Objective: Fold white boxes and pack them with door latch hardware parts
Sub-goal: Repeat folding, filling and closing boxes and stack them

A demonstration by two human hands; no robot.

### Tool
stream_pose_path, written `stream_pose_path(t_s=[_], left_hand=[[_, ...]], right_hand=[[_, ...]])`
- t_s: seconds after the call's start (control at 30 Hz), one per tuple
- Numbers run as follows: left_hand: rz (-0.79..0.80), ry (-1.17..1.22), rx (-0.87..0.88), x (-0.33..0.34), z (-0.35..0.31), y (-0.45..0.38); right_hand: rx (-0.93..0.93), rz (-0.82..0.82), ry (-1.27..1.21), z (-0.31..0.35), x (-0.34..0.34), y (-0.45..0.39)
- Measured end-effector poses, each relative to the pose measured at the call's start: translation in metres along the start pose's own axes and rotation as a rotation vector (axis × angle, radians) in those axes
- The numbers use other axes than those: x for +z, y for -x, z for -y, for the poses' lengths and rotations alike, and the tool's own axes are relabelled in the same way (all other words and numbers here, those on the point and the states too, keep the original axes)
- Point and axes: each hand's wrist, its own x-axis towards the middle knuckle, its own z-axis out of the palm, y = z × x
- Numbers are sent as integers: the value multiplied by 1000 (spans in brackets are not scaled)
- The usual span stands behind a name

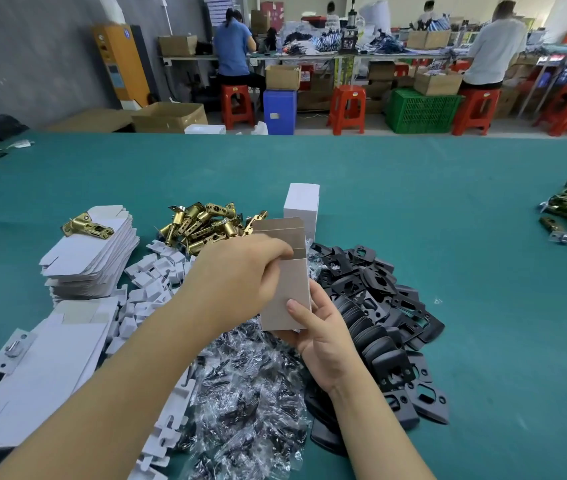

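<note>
No writing reads on the box — both hands hold it upright over the green counter. The right hand grips its lower end; the left hand pinches near the open top, perhaps a flap. Around: brass latches, black plates, flat blanks, bagged screws.

The left hand hides its own fingertips and part of the box.
</note>
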Motion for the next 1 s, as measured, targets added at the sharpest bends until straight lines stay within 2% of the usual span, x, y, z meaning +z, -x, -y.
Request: stream_pose_path(t_s=[0.1, 0.13, 0.2, 0.3, 0.33, 0.47, 0.57, 0.63, 0.83, 1.0], left_hand=[[-224, 98, 5, 5, 8, 4], [-249, 130, -23, 8, 13, 6], [-159, 261, -143, 15, 22, 11], [94, 629, -389, 25, 25, 21], [122, 705, -437, 30, 27, 24], [71, 749, -493, 38, 35, 30], [68, 741, -479, 41, 40, 33], [94, 687, -434, 42, 41, 34], [161, 644, -413, 47, 43, 40], [176, 697, -438, 52, 45, 42]], right_hand=[[-14, -2, -30, 1, -1, 0], [-17, -1, -44, 1, -1, 0], [-14, 3, -81, 2, -2, 0], [-17, 29, -81, 2, -1, 0], [-22, 44, -56, 2, 0, 0], [-100, -18, 166, 0, 4, 0], [-283, -148, 489, -8, 6, 1], [-401, -174, 658, -13, 6, 2], [-447, -199, 750, -17, 2, 2], [-494, -209, 890, -15, 0, 1]])
